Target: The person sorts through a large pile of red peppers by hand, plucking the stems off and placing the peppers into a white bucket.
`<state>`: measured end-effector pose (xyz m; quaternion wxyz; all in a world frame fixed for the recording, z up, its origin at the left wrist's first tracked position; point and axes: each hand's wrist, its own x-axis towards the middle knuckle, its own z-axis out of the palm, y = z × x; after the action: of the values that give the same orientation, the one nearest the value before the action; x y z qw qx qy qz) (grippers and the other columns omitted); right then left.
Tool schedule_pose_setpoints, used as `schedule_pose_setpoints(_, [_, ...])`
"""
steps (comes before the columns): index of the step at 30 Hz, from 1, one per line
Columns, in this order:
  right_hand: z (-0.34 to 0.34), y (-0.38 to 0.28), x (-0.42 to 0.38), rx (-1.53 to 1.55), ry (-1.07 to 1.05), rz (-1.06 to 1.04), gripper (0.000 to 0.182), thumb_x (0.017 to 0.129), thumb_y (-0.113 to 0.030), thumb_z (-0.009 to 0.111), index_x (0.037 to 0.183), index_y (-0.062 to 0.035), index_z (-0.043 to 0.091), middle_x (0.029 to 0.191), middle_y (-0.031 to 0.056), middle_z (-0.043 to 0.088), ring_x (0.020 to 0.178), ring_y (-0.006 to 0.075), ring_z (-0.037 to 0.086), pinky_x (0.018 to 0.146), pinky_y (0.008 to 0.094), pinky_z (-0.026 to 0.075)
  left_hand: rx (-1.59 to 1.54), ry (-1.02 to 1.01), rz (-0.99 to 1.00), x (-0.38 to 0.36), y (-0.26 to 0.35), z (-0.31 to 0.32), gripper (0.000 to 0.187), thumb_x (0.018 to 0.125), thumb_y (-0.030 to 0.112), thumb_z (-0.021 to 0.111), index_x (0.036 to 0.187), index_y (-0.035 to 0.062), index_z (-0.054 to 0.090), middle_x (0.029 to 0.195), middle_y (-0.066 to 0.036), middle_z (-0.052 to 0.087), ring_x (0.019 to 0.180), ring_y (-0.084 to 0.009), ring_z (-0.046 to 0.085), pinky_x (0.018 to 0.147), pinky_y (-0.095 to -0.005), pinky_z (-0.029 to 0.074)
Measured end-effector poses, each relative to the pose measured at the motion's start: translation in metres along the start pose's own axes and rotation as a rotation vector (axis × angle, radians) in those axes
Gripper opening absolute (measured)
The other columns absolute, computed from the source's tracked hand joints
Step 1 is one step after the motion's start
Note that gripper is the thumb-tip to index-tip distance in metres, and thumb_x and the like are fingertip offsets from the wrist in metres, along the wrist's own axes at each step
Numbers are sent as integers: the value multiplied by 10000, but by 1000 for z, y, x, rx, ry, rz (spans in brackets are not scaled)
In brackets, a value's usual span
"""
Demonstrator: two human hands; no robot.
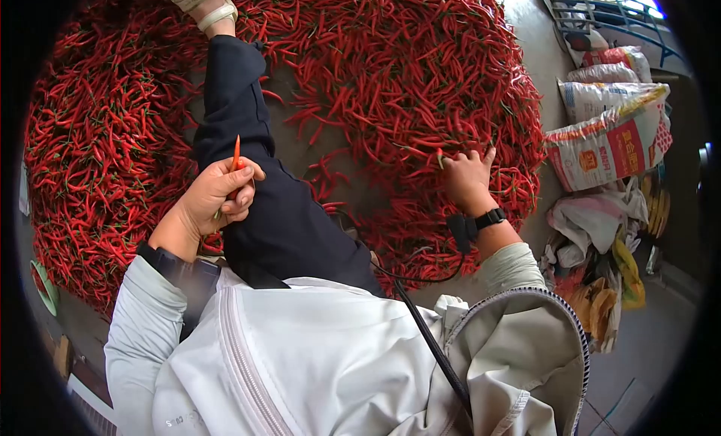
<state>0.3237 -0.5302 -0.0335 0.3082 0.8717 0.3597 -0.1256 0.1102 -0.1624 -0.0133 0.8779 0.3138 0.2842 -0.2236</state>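
My left hand is closed around a red chili pepper, which sticks up between the thumb and fingers. Green stem ends show below the fist, over my dark-trousered leg. On the right, my right hand is down at the surface of the large chili pile, palm downward. Its thumb and forefinger side meets a red chili with a pale green stem and seems to pinch it. The other fingertips are partly hidden among the peppers.
Another heap of red chilies spreads left of my outstretched leg. Printed sacks and crumpled cloths lie to the right. A black cable crosses near my lap. A blue metal rack stands at the upper right.
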Motion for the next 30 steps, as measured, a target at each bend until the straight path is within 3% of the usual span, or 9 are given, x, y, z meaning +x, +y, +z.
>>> schedule_pose_setpoints(2, [-32,-12,20,173,-222,42,220,805,-268,509,989,-174,585,937,65,626,959,252,565,950,535,275,9,4,7,1,-1,1,171,919,198,462,900,50,545,540,-13,498,354,-33,346,352,-183,282])
schedule_pose_setpoints(3, [-9,-21,35,229,1,12,148,798,-265,506,879,-170,585,798,39,644,831,233,609,880,454,344,4,9,7,1,-1,1,170,919,197,463,899,50,545,539,-13,495,353,-35,345,351,-184,281])
schedule_pose_setpoints(4, [-9,-35,49,282,104,-50,126,788,-230,499,860,-163,577,822,45,639,852,229,604,852,435,360,-1,15,6,0,-1,1,169,919,196,463,898,50,545,538,-13,493,353,-37,345,351,-185,280])
schedule_pose_setpoints(11, [11,-166,159,330,354,-404,345,794,-177,478,1130,-108,523,1255,95,447,1255,265,324,1007,580,202,1,86,24,-11,-5,-6,164,922,187,454,908,46,537,531,-15,483,348,-40,343,345,-187,271])
schedule_pose_setpoints(17, [30,-175,167,256,347,-207,382,799,-203,486,1172,-119,502,1285,78,427,1286,274,268,977,632,213,-35,85,18,-12,0,-5,159,910,183,479,890,39,544,524,-24,488,347,-44,337,349,-191,266])
schedule_pose_setpoints(21, [41,-145,147,197,184,-229,376,807,-228,476,1168,-139,535,1287,78,439,1277,308,271,946,688,180,-20,67,18,-8,1,-2,161,910,186,481,895,37,542,523,-25,490,348,-43,340,351,-191,270])
schedule_pose_setpoints(24, [55,-143,136,-102,112,-310,283,791,-220,481,980,-105,658,1071,92,592,1249,357,295,963,679,161,8,93,10,-8,3,0,160,911,186,481,900,37,538,523,-24,491,348,-44,342,355,-192,276])
schedule_pose_setpoints(27, [62,-141,133,-121,-12,-387,281,780,-220,490,947,-79,667,1048,98,605,1250,371,284,973,676,142,52,108,11,-9,1,1,166,925,187,445,916,44,530,524,-18,488,346,-43,347,343,-191,281])
schedule_pose_setpoints(30, [55,-130,119,-145,-123,-401,330,782,-231,485,1030,-74,636,1121,91,576,1258,366,272,980,673,126,23,110,17,-9,0,3,146,912,178,475,898,46,535,527,-22,496,346,-47,345,359,-191,285])
